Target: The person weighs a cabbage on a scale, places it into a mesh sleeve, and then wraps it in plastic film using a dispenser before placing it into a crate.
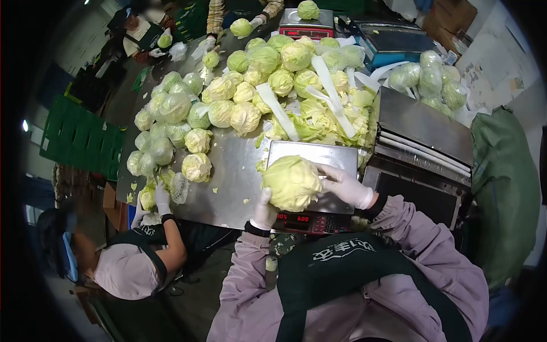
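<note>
A pale green cabbage [292, 181] is held between my two gloved hands, over the near part of a weighing scale [336, 152]. My left hand [264, 212] supports its lower left side, and my right hand [346, 187] grips it from the right with the fingers partly behind it. Whether the cabbage also touches the scale's metal plate is hidden. Red digits glow on the scale display [301, 219] just below it. Loose outer leaves [319, 122] and white netting strips [280, 113] lie beyond the scale.
Several cabbages [265, 58] are piled across the metal table [228, 157], with wrapped ones [174, 107] at left. A wrapping machine [424, 128] stands right. A co-worker's gloved hand [162, 198] handles a cabbage at the left edge; other people work at the far side near another scale [307, 25].
</note>
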A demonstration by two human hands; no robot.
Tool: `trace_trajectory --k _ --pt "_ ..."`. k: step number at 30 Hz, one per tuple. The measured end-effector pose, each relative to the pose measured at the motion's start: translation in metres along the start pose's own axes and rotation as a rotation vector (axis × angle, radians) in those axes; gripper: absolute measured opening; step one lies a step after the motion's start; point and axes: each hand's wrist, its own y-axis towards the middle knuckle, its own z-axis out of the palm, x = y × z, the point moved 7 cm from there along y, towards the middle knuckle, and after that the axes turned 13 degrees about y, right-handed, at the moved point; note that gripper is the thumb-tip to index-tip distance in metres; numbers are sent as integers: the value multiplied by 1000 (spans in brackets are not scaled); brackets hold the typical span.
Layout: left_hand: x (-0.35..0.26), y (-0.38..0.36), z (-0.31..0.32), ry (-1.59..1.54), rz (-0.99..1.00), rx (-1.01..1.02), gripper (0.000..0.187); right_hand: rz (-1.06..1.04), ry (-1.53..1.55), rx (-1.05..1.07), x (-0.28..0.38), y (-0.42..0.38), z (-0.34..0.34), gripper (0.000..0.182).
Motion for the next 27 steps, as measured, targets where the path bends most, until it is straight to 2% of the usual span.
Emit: trace_trajectory --k 1,2,3,5,6,7,9,10,11,13,17,19,21,24,25,27 --pt "-8 6 1 234 101 22 89 -2 4 -11 -9 3 -6 48" --pt "-6 13 -10 405 97 -25 79 -48 -36 -10 -14 5 -10 48" --pt "2 20 -13 405 94 -19 79 -93 -78 -4 -19 9 -13 49" --pt "1 33 -8 627 112 -33 78 -143 -118 -42 -40 14 -21 43" --pt "5 36 -6 544 31 -43 82 -119 -236 -76 -48 14 -29 42" --pt "6 38 -5 544 29 -50 82 -96 -355 -107 -50 13 -35 41" --pt "9 39 -2 813 54 -25 82 -21 -462 -71 -53 14 -47 39" --pt "14 40 -2 794 64 11 83 52 -573 -39 -53 15 -54 38" --pt "9 39 2 790 59 4 83 29 -725 -60 -40 16 -59 34" --pt "15 33 2 688 -160 -5 84 130 -859 -36 -15 29 -76 34" --pt "31 28 -9 563 -151 -31 85 58 -1207 -244 30 84 -131 37" --pt "36 19 -20 651 -50 -129 87 166 -1418 -268 47 112 -138 41" --pt "39 4 -30 648 -83 -208 84 252 -1506 -180 29 147 -163 48" --pt "27 -31 -53 531 1 -465 67 430 -1575 -151 -11 188 -205 54" --pt "23 -47 -60 514 -30 -556 59 381 -1539 -185 -19 201 -222 55" --pt "27 -78 -82 520 8 -674 49 223 -1484 -302 -2 208 -212 53"
